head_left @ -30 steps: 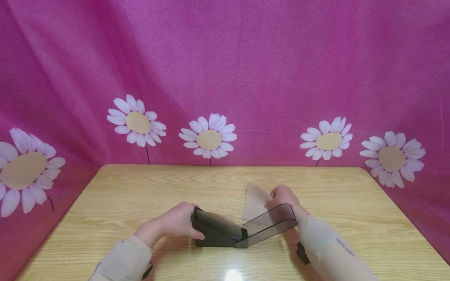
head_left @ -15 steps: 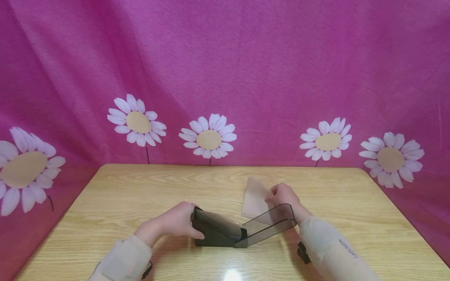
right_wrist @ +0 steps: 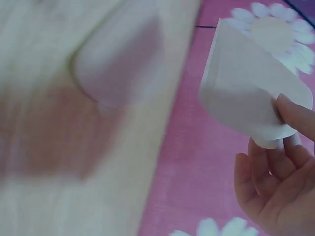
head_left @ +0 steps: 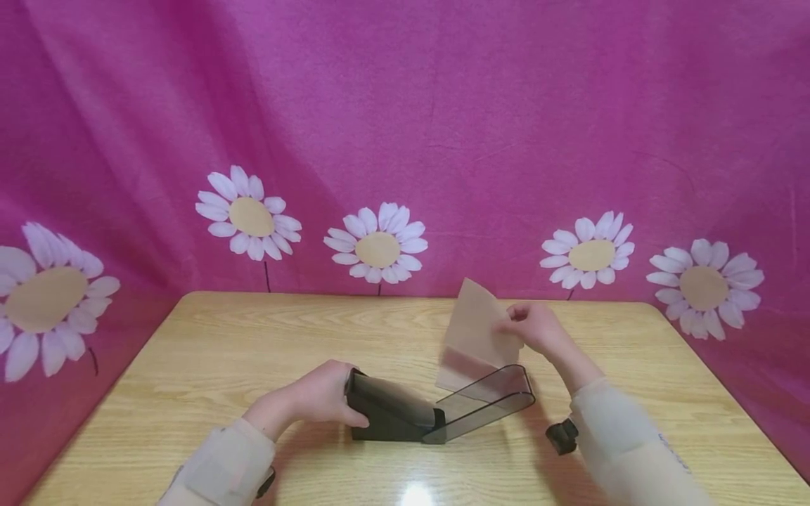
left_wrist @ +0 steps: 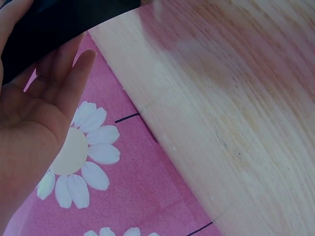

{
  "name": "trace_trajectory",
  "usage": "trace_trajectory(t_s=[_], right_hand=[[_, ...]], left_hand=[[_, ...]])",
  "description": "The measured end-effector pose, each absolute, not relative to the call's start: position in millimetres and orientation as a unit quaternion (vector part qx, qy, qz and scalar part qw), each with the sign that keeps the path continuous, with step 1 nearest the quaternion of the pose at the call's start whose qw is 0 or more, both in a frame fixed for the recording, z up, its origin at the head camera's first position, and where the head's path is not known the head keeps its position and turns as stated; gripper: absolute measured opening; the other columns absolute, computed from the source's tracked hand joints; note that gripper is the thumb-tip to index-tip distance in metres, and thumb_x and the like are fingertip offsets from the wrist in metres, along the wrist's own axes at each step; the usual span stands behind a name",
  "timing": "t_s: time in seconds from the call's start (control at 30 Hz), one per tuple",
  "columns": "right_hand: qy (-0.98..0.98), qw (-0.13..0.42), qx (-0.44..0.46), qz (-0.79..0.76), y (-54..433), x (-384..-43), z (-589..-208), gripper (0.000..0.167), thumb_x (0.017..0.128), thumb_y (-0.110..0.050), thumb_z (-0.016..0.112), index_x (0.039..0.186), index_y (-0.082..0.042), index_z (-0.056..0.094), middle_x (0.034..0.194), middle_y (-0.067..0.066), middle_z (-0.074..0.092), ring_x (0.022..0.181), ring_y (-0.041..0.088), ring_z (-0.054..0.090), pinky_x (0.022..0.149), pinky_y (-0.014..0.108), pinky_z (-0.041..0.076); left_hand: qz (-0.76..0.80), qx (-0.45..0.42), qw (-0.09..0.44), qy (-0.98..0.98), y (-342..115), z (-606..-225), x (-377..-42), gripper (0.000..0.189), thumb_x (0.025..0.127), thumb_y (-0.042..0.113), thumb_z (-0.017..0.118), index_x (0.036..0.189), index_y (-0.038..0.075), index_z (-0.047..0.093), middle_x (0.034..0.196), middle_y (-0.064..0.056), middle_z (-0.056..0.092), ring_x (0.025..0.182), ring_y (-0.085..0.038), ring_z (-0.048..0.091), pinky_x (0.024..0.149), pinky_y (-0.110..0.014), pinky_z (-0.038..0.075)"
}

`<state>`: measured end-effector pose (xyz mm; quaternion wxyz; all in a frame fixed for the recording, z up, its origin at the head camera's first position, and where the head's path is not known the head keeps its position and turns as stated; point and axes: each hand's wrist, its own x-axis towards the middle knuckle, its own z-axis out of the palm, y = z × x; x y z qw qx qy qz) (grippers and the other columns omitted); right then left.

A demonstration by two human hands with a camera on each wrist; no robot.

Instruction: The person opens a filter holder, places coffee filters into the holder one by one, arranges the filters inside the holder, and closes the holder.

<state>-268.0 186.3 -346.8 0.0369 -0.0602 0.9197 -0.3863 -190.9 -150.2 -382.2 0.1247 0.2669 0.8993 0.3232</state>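
Observation:
A black filter box (head_left: 392, 418) with a hinged smoky see-through lid (head_left: 487, 400) stands on the table, its lid swung out to the right. My left hand (head_left: 316, 397) grips the box's left end, thumb along the front and other fingers behind; in the left wrist view the dark box (left_wrist: 64, 29) sits between them. My right hand (head_left: 534, 327) pinches a brown paper coffee filter (head_left: 477, 323) by its right edge, held raised beyond the lid. The right wrist view shows the filter's (right_wrist: 246, 83) crimped seam and rounded edge. Below it, a paler brown patch (head_left: 458, 369) shows behind the lid.
The wooden table (head_left: 266, 337) ends at a pink cloth (head_left: 405, 140) printed with white daisies, which hangs behind it and at both sides. A small black wrist device (head_left: 562, 436) hangs under the right sleeve.
My right hand has lifted up and slightly to the right, raising the coffee filter and tilting it upright. My left hand and the box have stayed in place.

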Motion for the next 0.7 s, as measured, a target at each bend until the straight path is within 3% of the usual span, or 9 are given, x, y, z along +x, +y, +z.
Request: trace_trajectory(t_s=[0.43, 0.7], right_hand=[[0.905, 0.017, -0.092, -0.416, 186.9, -245.1, -294.6, 0.024, 0.082, -0.019, 0.069, 0.087, 0.003, 0.062, 0.065, -0.008, 0.057, 0.063, 0.008, 0.049, 0.059, 0.025, 0.043], [0.905, 0.012, -0.12, -0.409, 170.2, -225.2, -275.6, 0.022, 0.083, -0.019, 0.069, 0.088, 0.0, 0.063, 0.08, 0.002, 0.068, 0.075, 0.008, 0.058, 0.069, 0.028, 0.046]], left_hand=[[0.328, 0.267, 0.122, 0.898, -152.0, -379.7, -189.8, 0.026, 0.065, 0.016, 0.083, 0.082, 0.011, 0.064, 0.075, 0.006, 0.063, 0.068, -0.004, 0.053, 0.067, -0.022, 0.046], [0.333, 0.27, 0.126, 0.895, -151.2, -379.1, -188.7, 0.025, 0.066, 0.016, 0.083, 0.082, 0.01, 0.065, 0.075, 0.006, 0.064, 0.067, -0.003, 0.052, 0.067, -0.022, 0.046]])
